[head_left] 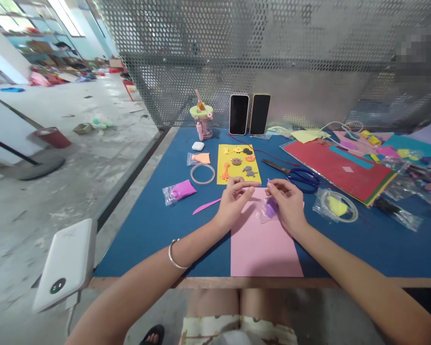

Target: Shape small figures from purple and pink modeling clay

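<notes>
the right hand's (289,203) closed fingers held a purple packet (272,209) over pink paper (266,254); the left hand's (233,201) stood slightly parted, gripping nothing visible. pink knife (205,206), yellow card (237,175), scissors (302,178) crowded close.

Both arms are bare, slim and smooth in outline, ending in an uncovered left hand (236,200) and right hand (288,200). Around the left wrist sits a silvery bangle (172,255), a thin, rounded, shiny band. Below the front edge of the blue surface (149,235), the bare thighs (215,303) meet a pale cream garment (204,326), seemingly shorts, printed with small brownish and yellowish motifs along its hem. Between its two sides lies a patch of plain whitish cloth (239,338). Below the surface's front edge, toward its left corner, a foot wears a dark open-toed sandal (159,330) with a broad strap.
</notes>
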Action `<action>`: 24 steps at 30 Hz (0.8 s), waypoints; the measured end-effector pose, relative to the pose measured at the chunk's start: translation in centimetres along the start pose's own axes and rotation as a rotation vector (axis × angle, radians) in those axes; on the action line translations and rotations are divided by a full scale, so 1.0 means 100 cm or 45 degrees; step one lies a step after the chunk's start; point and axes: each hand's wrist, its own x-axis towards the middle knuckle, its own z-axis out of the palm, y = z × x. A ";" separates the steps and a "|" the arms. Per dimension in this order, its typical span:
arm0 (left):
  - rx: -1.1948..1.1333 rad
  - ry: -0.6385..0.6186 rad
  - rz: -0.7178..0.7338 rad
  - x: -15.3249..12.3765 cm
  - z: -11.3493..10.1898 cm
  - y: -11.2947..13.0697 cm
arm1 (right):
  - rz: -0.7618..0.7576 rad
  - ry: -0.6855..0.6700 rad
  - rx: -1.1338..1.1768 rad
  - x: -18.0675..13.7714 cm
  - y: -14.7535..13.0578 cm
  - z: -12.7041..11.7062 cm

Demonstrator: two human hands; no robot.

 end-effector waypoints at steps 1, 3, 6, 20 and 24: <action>-0.054 0.002 -0.017 -0.001 0.000 0.000 | -0.020 -0.009 -0.014 -0.001 -0.001 0.000; -0.143 0.006 -0.056 -0.002 0.001 0.001 | -0.055 -0.026 -0.041 -0.002 -0.004 0.000; -0.229 -0.002 -0.101 -0.003 0.002 0.002 | -0.090 -0.048 -0.091 -0.004 -0.007 0.000; -0.438 -0.088 -0.189 -0.007 0.003 -0.005 | -0.247 -0.081 -0.211 -0.009 -0.014 0.001; -0.534 -0.123 -0.231 -0.009 0.005 0.000 | -0.254 -0.049 -0.183 -0.008 -0.012 0.001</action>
